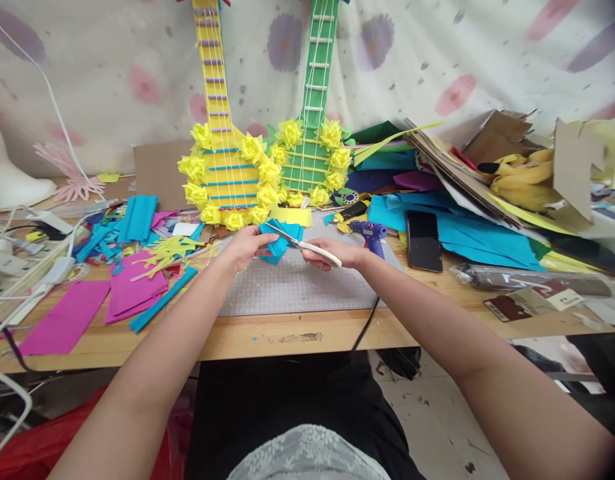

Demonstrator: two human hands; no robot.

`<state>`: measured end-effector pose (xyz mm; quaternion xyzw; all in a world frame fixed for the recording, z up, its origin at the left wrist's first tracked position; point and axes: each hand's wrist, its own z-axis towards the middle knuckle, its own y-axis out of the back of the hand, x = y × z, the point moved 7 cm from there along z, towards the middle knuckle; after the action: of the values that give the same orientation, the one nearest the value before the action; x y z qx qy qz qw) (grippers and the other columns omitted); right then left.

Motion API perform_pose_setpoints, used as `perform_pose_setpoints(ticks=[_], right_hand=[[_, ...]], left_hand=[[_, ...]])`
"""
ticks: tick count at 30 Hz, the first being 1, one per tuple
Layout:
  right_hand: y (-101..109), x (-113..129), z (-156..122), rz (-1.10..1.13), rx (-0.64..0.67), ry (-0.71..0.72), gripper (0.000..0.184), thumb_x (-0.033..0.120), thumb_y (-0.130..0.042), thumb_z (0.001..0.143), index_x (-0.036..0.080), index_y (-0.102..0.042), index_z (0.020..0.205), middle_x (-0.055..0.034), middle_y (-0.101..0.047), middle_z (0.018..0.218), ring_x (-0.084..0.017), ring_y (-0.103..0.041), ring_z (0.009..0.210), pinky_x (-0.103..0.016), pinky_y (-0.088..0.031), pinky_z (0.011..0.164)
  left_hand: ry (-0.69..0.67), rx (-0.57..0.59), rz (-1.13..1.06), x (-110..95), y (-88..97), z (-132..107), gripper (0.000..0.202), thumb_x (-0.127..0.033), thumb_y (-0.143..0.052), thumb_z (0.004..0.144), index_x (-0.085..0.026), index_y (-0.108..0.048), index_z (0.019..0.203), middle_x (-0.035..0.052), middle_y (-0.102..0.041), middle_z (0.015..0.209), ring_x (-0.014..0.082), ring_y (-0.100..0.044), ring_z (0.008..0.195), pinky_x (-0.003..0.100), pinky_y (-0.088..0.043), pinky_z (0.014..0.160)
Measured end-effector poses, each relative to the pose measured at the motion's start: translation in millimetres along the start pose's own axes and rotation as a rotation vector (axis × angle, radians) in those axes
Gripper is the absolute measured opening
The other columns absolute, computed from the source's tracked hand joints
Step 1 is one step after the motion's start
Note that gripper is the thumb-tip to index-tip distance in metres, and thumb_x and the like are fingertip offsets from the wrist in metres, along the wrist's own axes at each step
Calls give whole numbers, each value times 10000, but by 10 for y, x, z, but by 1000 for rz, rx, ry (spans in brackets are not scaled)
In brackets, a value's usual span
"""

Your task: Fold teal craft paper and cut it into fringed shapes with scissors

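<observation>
Over a grey cutting mat [267,293] my left hand [247,247] pinches a folded piece of blue crepe paper [282,243]. My right hand [332,253] is closed on white-handled scissors [322,253], whose blades lie across the blue paper and point up to the left. Whether the blades are apart is too small to tell. Just behind my hands stand a yellow paper guitar [230,173] and a green paper guitar [307,160], both edged with yellow paper flowers and strung with white strings.
Blue scraps [137,220], magenta sheets [67,320] and yellow fringed strips [177,250] lie to the left. A purple glue gun [370,233], black phone [424,240] and stacked blue paper [487,237] are on the right. White cables [62,267] cross the far left.
</observation>
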<state>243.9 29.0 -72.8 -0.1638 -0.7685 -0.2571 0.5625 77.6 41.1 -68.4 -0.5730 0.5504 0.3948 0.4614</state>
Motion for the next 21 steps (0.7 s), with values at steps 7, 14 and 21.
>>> perform_pose_setpoints(ticks=[7, 14, 21], right_hand=[[36, -32, -9, 25, -24, -37, 539, 677, -638, 690, 172, -454, 733, 77, -399, 493, -38, -357, 395, -177, -254, 369], [17, -78, -7, 84, -2, -73, 548, 677, -649, 680, 176, -433, 731, 84, -384, 507, -23, -328, 391, -156, -248, 359], [19, -160, 28, 119, 20, -100, 547, 673, -652, 682, 173, -435, 732, 93, -382, 492, -20, -333, 375, -147, -248, 350]], left_hand=[[28, 32, -4, -3, -32, -18, 257, -248, -843, 479, -140, -685, 649, 53, -681, 654, 152, -613, 569, 273, -498, 565], [38, 101, 1, 30, -47, -5, 279, -269, -859, 487, -129, -695, 664, 76, -692, 662, 168, -633, 581, 295, -521, 582], [99, 134, -22, 101, -40, 45, 323, -264, -883, 456, -124, -707, 688, 92, -704, 669, 171, -651, 588, 278, -545, 562]])
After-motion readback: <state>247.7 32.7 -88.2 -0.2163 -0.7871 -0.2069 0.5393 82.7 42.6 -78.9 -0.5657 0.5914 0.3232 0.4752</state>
